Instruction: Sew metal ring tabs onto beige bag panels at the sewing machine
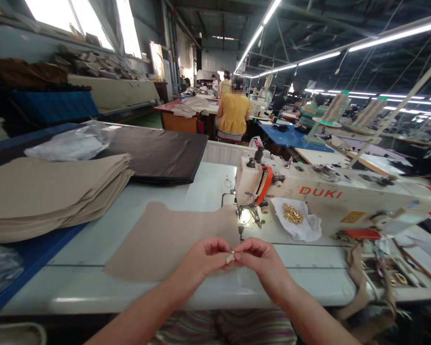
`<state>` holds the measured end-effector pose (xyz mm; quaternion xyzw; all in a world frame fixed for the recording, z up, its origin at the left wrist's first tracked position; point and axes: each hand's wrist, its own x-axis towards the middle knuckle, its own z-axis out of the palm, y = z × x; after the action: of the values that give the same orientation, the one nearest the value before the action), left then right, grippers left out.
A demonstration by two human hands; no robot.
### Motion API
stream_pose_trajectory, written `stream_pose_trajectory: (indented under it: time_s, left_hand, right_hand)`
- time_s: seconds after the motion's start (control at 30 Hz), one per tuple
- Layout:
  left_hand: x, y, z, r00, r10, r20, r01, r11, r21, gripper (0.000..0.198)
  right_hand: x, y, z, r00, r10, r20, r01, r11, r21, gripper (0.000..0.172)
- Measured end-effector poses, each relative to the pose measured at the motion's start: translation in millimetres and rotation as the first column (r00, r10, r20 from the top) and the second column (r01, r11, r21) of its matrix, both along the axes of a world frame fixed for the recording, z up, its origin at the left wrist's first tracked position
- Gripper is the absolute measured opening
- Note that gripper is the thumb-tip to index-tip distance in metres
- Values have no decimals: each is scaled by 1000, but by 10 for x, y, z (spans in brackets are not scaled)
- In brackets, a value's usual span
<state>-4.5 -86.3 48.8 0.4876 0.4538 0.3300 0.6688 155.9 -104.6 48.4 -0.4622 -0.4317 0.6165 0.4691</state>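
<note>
My left hand (203,261) and my right hand (260,261) meet at the near edge of the sewing table, and together they pinch a small pale tab with a metal ring (230,258) between the fingertips. Under and to the left of the hands lies a flat tan fabric piece (154,239) on the white table (93,287). The white DUKI sewing machine (330,196) stands just behind the hands, its lit needle area (244,215) beyond my fingers. A white cloth with several gold rings (293,214) lies beside the needle.
A tall stack of tan cut pieces (46,196) sits at the left, with a black fabric stack (158,153) and a plastic bag (72,143) behind it. Tan straps with rings (373,273) hang at the right. A person in a yellow top (233,115) sits ahead, back turned.
</note>
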Motion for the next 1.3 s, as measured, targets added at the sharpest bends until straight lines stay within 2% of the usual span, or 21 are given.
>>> stream_pose_trajectory:
  time_s: [0.07,0.17,0.3,0.43,0.5,0.6,0.67,0.8,0.93,1.07,1.2,1.3]
  left_hand:
    - [6,-12,8,996,20,-81,-12,995,96,15]
    - [11,-83,31,973,119,-199,-59,957,283,4]
    - [1,-197,85,915,242,-324,-73,887,456,5]
    - [-14,-251,116,898,281,-338,-85,866,492,6]
    - [-14,-262,118,897,290,-332,-97,865,493,7]
    - [-4,-273,104,897,307,-318,-124,865,485,6]
    - [8,-277,90,902,312,-298,-148,872,466,4]
    - [23,-265,79,919,308,-246,-207,908,363,3]
    - [1,-228,100,937,272,-220,-208,939,272,8]
    - [-35,-198,117,945,239,-225,-177,948,264,8]
    - [-53,-167,113,953,225,-205,-173,954,244,9]
    - [-51,-139,109,981,181,-67,-170,974,148,17]
  right_hand:
    - [-9,-35,-7,1000,17,24,-17,999,34,22]
    - [-25,-124,-13,992,10,124,-31,985,170,16]
    - [-10,-234,-23,961,-24,276,-80,929,361,25]
    - [22,-257,-29,906,-54,420,-167,866,471,18]
    - [15,-258,-21,889,-89,448,-188,822,537,20]
    - [-25,-268,0,880,-158,448,-180,762,622,24]
    - [-56,-276,18,872,-207,444,-154,745,649,23]
    - [-91,-271,42,861,-272,429,-77,765,639,17]
    - [-85,-233,1,874,-246,419,-26,838,545,10]
    - [-92,-202,-86,905,-211,369,40,906,422,8]
    - [-117,-195,-128,909,-232,345,78,911,406,8]
    - [-119,-192,-127,910,-227,347,61,901,430,9]
